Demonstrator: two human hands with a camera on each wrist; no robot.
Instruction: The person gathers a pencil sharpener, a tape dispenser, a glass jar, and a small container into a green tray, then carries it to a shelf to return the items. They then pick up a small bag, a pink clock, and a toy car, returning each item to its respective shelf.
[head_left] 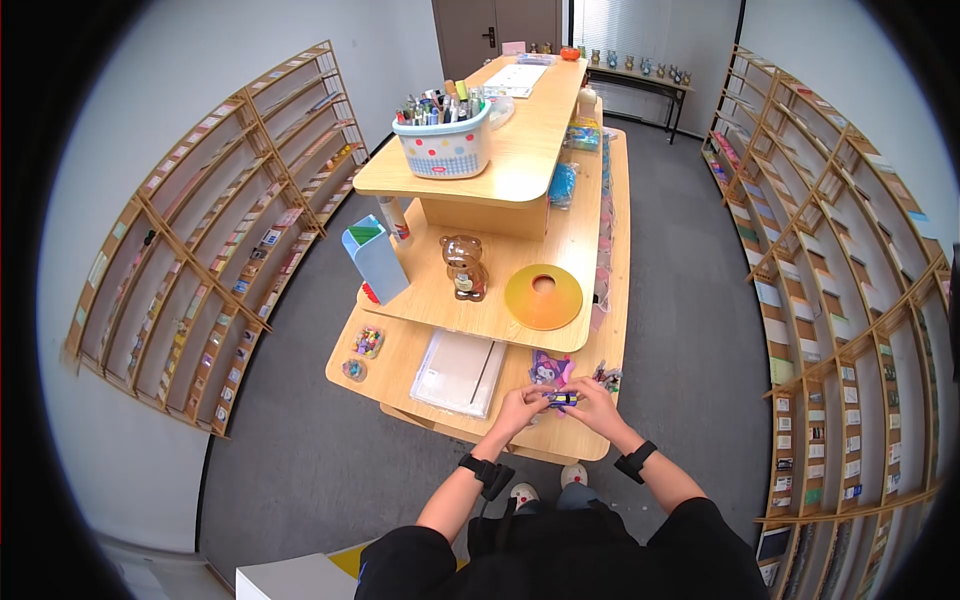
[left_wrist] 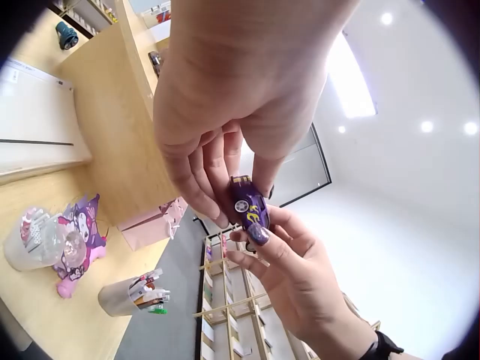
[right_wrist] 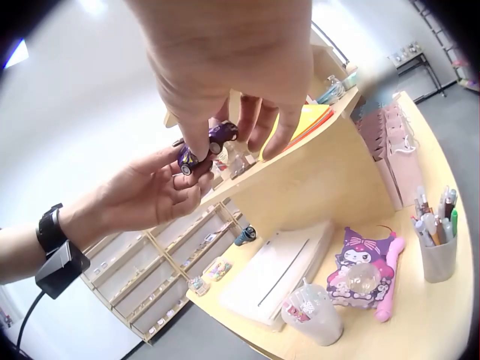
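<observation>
A small purple toy car (left_wrist: 250, 206) with yellow markings is held up in front of the body over the low table. My left hand (head_left: 515, 412) pinches one end of it between thumb and fingers. At the other end, my right hand (head_left: 598, 408) grips the car with its thumb along the side. In the right wrist view the car (right_wrist: 219, 137) shows its wheels between both hands, partly covered by fingers. Beneath the hands lies a purple cartoon-character bag (right_wrist: 361, 259), with a clear round piece on it and a pink stick beside it.
A frosted cup (right_wrist: 315, 319) and a pen cup (right_wrist: 439, 255) flank the bag. A flat white case (head_left: 458, 372) lies to the left. On the tier above stand a brown bear figure (head_left: 465, 268), an orange disc (head_left: 530, 310) and a blue file holder (head_left: 378, 262).
</observation>
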